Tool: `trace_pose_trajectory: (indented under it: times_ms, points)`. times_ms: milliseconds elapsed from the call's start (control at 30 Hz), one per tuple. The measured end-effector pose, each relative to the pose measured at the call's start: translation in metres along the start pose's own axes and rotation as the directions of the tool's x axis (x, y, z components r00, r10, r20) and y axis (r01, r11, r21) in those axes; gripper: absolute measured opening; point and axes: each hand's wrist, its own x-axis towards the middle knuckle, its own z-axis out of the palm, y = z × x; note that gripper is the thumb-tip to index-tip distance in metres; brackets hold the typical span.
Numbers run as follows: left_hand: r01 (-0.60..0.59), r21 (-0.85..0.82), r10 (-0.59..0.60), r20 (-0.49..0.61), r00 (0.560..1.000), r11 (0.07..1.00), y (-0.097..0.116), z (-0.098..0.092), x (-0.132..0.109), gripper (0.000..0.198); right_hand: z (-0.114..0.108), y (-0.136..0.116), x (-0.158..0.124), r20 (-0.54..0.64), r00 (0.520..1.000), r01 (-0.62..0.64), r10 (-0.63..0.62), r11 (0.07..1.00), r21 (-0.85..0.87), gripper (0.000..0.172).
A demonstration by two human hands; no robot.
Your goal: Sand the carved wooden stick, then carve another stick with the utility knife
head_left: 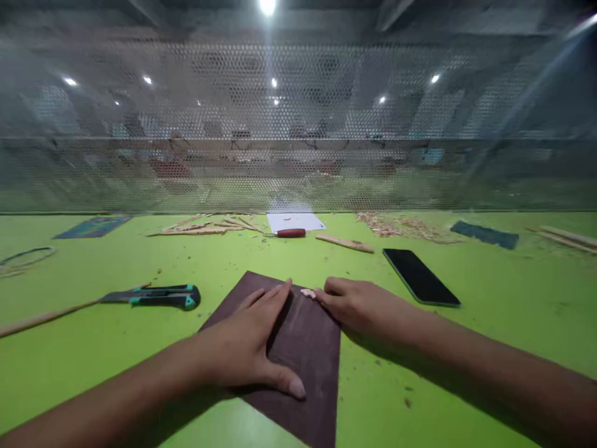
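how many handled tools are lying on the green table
2: a utility knife to the left of the brown sheet, and a red-handled tool farther back, by the near edge of the white paper. What lies under the sheet can't be seen.

From my remote post I watch a lime-green surface [508, 311] that carries a dark brown sheet [310, 348], a utility knife [163, 297], a black phone [420, 277], white paper [301, 221], scattered pale shavings [403, 226] and several thin wooden strips [200, 230].
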Motion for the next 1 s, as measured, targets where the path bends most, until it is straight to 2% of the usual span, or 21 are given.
trace_pose_trajectory:
  times_ms: [67, 133, 300, 333, 500, 700, 833, 1000]
  points:
    - [0.015, -0.003, -0.015, -0.005, 1.0, 1.0, 0.0, 0.001, -0.001, 0.145, 0.001, -0.022, -0.005, 0.012, 0.989, 0.15, -0.151, 0.988, 0.035, 0.026]
    - [0.019, -0.007, -0.019, -0.006, 1.0, 1.0, 0.0, 0.001, -0.001, 0.145, 0.001, -0.031, -0.007, 0.009, 0.978, 0.206, -0.206, 0.977, 0.056, 0.027]
    - [-0.002, -0.007, 0.002, 0.0, 1.0, 1.0, 0.003, 0.0, 0.0, 0.142, 0.004, -0.011, -0.004, -0.033, 0.999, -0.004, 0.006, 0.999, 0.047, 0.023]
    - [0.0, -0.004, 0.0, 0.001, 1.0, 1.0, 0.003, 0.0, 0.0, 0.142, 0.006, -0.01, -0.004, -0.037, 0.999, -0.001, 0.002, 0.999, 0.04, 0.023]
    - [0.005, 0.002, -0.005, -0.002, 1.0, 1.0, 0.0, 0.002, 0.002, 0.144, 0.012, -0.02, -0.007, -0.047, 0.979, 0.2, -0.197, 0.978, 0.063, 0.025]
    - [-0.001, 0.017, 0.001, 0.002, 1.0, 1.0, 0.002, 0.001, 0.003, 0.142, 0.006, -0.004, -0.004, -0.031, 0.999, 0.025, -0.026, 0.999, -0.031, 0.023]
    - [0.011, 0.012, -0.011, 0.018, 1.0, 1.0, 0.002, 0.0, 0.002, 0.143, 0.007, -0.001, -0.004, -0.037, 0.999, 0.014, -0.015, 0.999, -0.035, 0.023]
    - [-0.006, 0.019, 0.006, 0.003, 1.0, 1.0, 0.0, 0.001, 0.001, 0.143, 0.007, -0.012, -0.006, -0.031, 0.999, 0.023, -0.024, 0.999, -0.025, 0.025]
